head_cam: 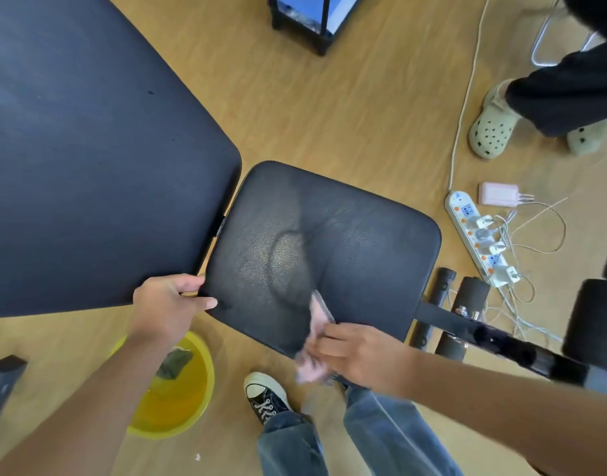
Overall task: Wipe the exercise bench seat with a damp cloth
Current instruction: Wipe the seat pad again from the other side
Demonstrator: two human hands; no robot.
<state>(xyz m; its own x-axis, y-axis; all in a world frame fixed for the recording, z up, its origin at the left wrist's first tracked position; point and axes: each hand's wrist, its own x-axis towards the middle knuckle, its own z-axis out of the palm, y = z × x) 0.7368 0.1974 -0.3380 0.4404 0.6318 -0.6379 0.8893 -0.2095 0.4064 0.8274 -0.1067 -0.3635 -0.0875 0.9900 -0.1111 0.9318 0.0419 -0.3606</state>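
The black padded bench seat [329,242] fills the middle of the head view, with a damp patch near its centre. My left hand [168,304] grips the seat's near left corner, thumb on top and fingers under the edge. My right hand [360,352] holds a pale pink cloth [312,341] and presses it on the seat's near edge; the cloth is blurred by motion. The large black backrest pad [89,149] lies to the left of the seat.
A yellow basin [199,383] with water and a dark cloth [174,364] sits on the wooden floor below my left arm. My shoe [266,395] and jeans are under the seat. A power strip [477,235] with cables lies right. Another person's feet [492,130] stand far right.
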